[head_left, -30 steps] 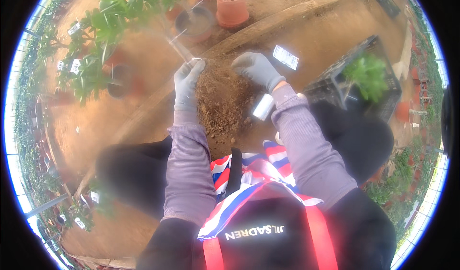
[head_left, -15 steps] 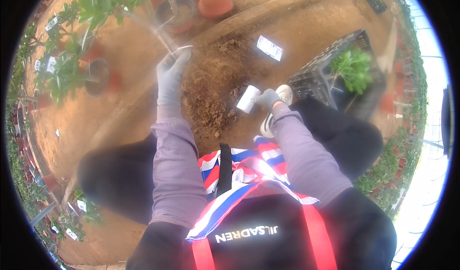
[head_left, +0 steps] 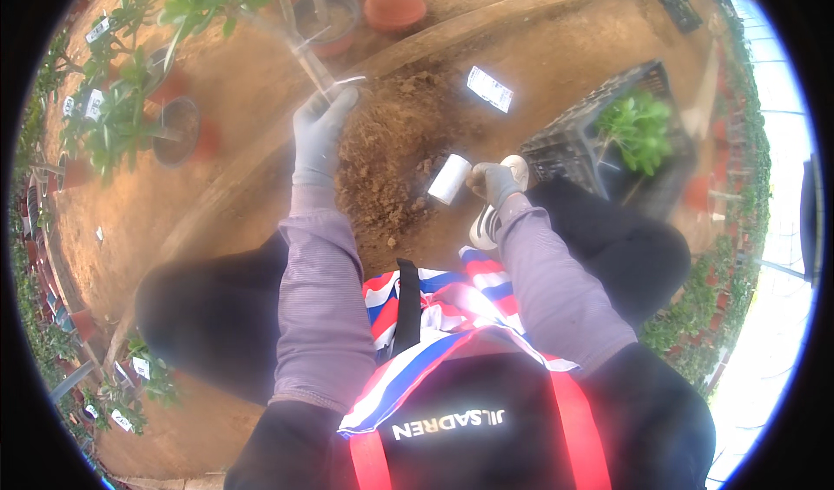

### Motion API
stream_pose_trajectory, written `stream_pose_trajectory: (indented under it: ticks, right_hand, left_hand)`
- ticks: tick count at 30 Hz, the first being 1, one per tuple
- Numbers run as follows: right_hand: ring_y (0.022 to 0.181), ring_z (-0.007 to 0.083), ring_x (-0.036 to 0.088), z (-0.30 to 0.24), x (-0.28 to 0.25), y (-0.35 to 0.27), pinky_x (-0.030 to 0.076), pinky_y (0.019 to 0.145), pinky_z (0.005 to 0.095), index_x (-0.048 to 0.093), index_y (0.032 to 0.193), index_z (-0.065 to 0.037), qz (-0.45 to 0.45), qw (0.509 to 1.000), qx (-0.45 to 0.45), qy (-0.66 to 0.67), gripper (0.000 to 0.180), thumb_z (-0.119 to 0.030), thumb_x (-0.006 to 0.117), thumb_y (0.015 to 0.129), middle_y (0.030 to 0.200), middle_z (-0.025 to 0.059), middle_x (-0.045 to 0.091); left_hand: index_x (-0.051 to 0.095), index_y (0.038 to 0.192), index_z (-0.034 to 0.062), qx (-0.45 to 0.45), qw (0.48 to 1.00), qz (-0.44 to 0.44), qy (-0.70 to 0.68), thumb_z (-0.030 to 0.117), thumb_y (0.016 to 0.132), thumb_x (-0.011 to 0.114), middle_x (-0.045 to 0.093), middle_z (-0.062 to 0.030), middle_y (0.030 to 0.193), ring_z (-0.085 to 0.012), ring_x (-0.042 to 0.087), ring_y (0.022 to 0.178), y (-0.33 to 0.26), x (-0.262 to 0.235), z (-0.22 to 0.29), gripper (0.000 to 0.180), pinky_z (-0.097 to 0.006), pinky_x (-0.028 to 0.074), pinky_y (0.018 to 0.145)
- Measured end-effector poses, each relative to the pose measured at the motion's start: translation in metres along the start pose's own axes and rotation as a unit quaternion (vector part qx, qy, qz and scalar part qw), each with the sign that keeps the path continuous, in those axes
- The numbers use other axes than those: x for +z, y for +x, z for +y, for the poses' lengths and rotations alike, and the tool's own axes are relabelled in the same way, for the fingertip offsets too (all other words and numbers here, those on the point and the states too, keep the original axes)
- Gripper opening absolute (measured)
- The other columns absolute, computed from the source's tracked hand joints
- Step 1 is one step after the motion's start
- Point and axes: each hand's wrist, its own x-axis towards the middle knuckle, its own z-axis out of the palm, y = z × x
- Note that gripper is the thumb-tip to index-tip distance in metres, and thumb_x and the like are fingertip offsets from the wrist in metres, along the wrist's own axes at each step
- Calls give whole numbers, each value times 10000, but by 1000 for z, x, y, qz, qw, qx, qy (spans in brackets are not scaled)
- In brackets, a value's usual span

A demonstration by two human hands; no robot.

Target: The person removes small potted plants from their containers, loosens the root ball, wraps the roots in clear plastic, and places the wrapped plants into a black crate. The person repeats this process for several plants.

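Two gloved hands (head_left: 320, 138), left grasping woody stem (head_left: 313, 67), right (head_left: 499, 182) curled by white cylinder (head_left: 449, 179), grip unclear, crumbly soil (head_left: 379, 173)

You have a brown earth floor (head_left: 556, 47) around you; a low ridge (head_left: 508, 14) curves across it ahead; to your right, dense greenery (head_left: 752, 203) stands before a bright white, thinly lined backdrop (head_left: 786, 134).
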Motion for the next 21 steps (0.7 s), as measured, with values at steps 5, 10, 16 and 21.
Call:
stream_pose_trajectory:
  ticks: [5, 10, 16, 21]
  right_hand:
    - [602, 198, 619, 36, -6, 16, 489, 557, 331, 687, 846, -28, 75, 985, -90, -128, 159, -185, 664, 853, 737, 81, 663]
    - [556, 214, 612, 47, 4, 36, 470, 516, 344, 663, 837, -18, 13, 988, -9, -155, 184, -201, 668, 859, 701, 73, 632]
    - [735, 244, 672, 37, 14, 42, 508, 665, 353, 669, 877, -1, -56, 996, 41, -48, 168, -167, 645, 863, 803, 121, 678]
    - [861, 273, 689, -9, -2, 8, 526, 828, 380, 669, 932, 5, -180, 926, 217, 251, 152, -124, 612, 875, 883, 147, 702]
  left_hand:
    - [722, 1098, 13, 31, 999, -13, -32, 161, 891, 739, 712, 0, 959, -62, 616, 841, -3, 4, 1, 255, -210, 472, 753]
    - [686, 1168, -13, -4, 1000, -13, -6, 159, 896, 742, 701, -37, 1063, -109, 631, 964, -1, 1, 2, 327, -249, 476, 876]
    - [707, 1103, -7, 8, 1000, -3, -3, 160, 891, 741, 715, -33, 1013, -100, 634, 914, -1, 0, 0, 272, -236, 479, 827]
    - [714, 1037, -2, 6, 1000, 6, -29, 150, 881, 747, 712, -13, 935, -81, 617, 831, 1, 6, -14, 220, -225, 474, 755]
